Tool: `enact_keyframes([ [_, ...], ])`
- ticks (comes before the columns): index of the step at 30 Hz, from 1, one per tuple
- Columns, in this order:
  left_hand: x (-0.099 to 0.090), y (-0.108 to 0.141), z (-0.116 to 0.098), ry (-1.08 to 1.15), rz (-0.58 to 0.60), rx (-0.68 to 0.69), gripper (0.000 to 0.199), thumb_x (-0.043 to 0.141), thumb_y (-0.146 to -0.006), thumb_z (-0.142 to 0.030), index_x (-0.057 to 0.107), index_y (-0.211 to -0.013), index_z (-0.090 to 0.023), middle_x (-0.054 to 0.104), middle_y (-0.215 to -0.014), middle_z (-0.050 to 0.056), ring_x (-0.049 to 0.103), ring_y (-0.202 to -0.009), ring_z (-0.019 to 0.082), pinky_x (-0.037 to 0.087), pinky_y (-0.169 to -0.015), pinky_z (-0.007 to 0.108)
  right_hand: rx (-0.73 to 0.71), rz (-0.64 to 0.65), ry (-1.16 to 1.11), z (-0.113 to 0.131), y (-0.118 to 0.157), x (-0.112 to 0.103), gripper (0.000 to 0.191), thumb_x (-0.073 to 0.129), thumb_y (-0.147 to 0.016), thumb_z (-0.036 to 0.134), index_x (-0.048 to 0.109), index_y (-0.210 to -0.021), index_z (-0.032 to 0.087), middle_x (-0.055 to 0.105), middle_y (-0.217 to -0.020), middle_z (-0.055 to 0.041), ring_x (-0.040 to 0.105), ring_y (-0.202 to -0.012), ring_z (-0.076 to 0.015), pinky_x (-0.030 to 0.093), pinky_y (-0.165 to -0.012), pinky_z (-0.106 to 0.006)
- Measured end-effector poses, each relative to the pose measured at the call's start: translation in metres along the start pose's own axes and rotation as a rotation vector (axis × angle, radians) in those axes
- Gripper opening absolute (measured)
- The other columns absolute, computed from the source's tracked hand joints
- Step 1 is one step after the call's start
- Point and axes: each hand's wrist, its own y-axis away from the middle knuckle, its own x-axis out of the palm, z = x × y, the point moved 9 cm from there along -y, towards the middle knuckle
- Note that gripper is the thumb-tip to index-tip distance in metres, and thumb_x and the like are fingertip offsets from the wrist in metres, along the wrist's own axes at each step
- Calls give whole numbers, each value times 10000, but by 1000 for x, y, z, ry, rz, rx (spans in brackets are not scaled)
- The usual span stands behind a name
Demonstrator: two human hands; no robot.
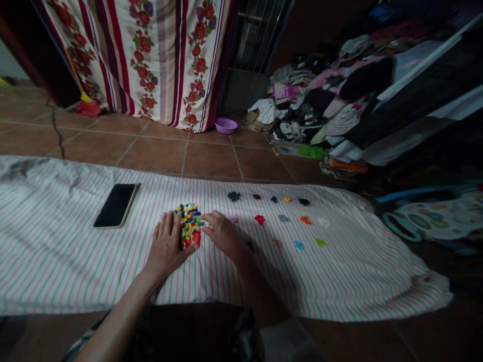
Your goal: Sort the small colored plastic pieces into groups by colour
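Observation:
A mixed pile of small colourful pieces [190, 226] lies on the striped cloth [113, 266]. My left hand [166, 241] rests flat along the pile's left side, fingers stretched out and thumb at its lower edge. At the right side of the pile, my right hand [221, 231] has its fingers bent and drawn together; anything between the tips is too small to make out. Small single-colour heaps sit to the right, among them a red heap [259, 219], an orange heap [305, 220], a light blue heap [299, 245] and a dark grey heap [233, 196]. My right forearm partly covers a dark green heap.
A phone [116, 205] lies on the cloth to the left. Beyond it are a tiled floor [162, 148], a floral curtain [166, 60], a purple basin [226, 125] and a red broom [88, 106]. Heaped clothes [317, 95] fill the back right.

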Motion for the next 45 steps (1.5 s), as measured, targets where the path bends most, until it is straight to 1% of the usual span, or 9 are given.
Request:
enact_keyframes([
  [4, -1, 1, 3, 7, -9, 25, 908, 532, -809, -630, 213, -1494, -126, 298, -1529, 251, 237, -1443, 382, 337, -1090, 564, 22, 21, 33, 0, -1, 6, 246, 568, -868, 116, 644, -1090, 191, 637, -1007, -73, 600, -973, -191, 477, -865, -310],
  [7, -1, 2, 6, 27, -8, 28, 873, 521, -824, -608, 210, -1495, -144, 301, -1533, 235, 229, -1446, 378, 335, -1092, 569, 13, 6, 18, 0, -1, 6, 241, 547, -870, 94, 648, -1063, 196, 638, -1008, -69, 599, -969, -185, 476, -875, -314],
  [14, -1, 3, 7, 38, -5, 51, 806, 491, -854, -570, 232, -1489, -146, 301, -1532, 231, 234, -1445, 374, 340, -1092, 565, 18, 18, -5, 0, -3, 4, 166, 537, -881, 109, 647, -978, 186, 635, -981, -58, 601, -928, -170, 469, -848, -295],
  [20, -1, 3, 7, 33, -21, 59, 764, 473, -869, -551, 252, -1480, -147, 294, -1535, 223, 235, -1445, 372, 341, -1097, 554, 31, 18, 9, 0, -3, 4, 154, 510, -879, 100, 620, -943, 187, 631, -983, -60, 592, -943, -167, 456, -846, -280],
  [26, -4, 3, 5, 35, -34, 69, 722, 463, -879, -504, 249, -1480, -166, 300, -1532, 215, 252, -1437, 375, 351, -1087, 560, 28, -5, 31, -1, -3, 5, 189, 465, -864, 78, 596, -945, 189, 642, -978, -59, 591, -937, -169, 445, -837, -274],
  [30, -6, 2, 4, 29, -50, 81, 699, 466, -874, -481, 280, -1467, -162, 298, -1532, 214, 271, -1425, 386, 364, -1075, 564, 33, -5, 33, -4, -2, 6, 219, 452, -849, 57, 581, -965, 190, 645, -984, -59, 591, -943, -166, 436, -837, -264],
  [36, -7, 0, 3, 11, -33, 75, 686, 468, -872, -476, 300, -1459, -162, 293, -1529, 212, 275, -1419, 397, 373, -1068, 574, 40, 10, 7, -4, -1, 4, 252, 458, -833, 55, 585, -1001, 192, 652, -1001, -57, 595, -941, -169, 438, -829, -267],
  [40, -7, 0, 1, -2, 4, 87, 677, 454, -885, -476, 298, -1452, -141, 286, -1520, 234, 269, -1418, 403, 378, -1064, 576, 34, 4, -12, -1, 0, 2, 268, 458, -812, 27, 597, -986, 176, 657, -993, -73, 598, -937, -175, 443, -831, -274],
  [45, -8, -1, 2, -3, 16, 77, 676, 437, -892, -497, 273, -1457, -165, 288, -1509, 229, 292, -1409, 393, 401, -1046, 572, 7, -29, -34, 4, 2, -8, 274, 473, -794, 23, 607, -980, 174, 652, -974, -69, 588, -921, -170, 432, -831, -265],
])
